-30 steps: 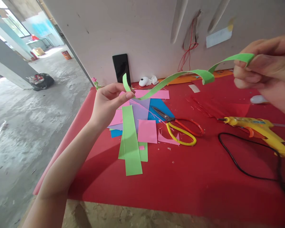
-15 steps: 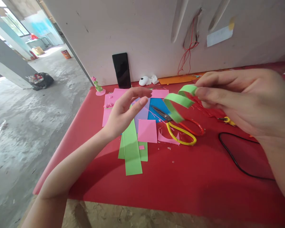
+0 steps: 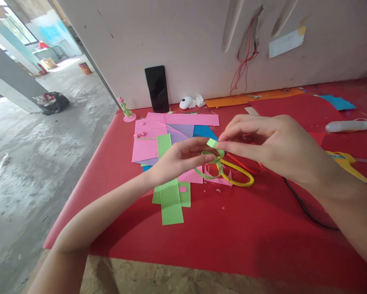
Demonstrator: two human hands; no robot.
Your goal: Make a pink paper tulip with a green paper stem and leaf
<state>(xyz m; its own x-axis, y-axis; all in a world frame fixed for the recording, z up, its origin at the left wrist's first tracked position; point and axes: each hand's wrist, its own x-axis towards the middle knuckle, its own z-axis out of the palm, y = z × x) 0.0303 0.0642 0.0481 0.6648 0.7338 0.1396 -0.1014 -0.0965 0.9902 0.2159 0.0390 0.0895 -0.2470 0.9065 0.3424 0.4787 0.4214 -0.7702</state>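
Note:
A curled green paper strip [image 3: 212, 176] hangs in loose loops between my two hands, above the table. My right hand [image 3: 261, 139] pinches it near its upper end between thumb and fingers. My left hand [image 3: 183, 157] is closed lightly around part of the curl, thumb below and fingers above; its exact contact is partly hidden. Behind and under the strip lie scissors with one yellow handle [image 3: 240, 179] and one red handle; the blades are covered by my hands. Flat green paper strips [image 3: 172, 204] lie below my left hand.
Pink sheets [image 3: 145, 149], a purple sheet and blue paper lie layered on the red table [image 3: 216, 237]. A phone [image 3: 157, 90] leans on the wall beside a small paper flower [image 3: 126, 110]. At right are a glue bottle [image 3: 339, 125], a yellow tool [image 3: 348, 163] and a black cord [image 3: 305, 212].
My right hand has brought the green strip left and down, toward the scissors. My left hand has moved right and closed on the curl. More of the table's right side shows.

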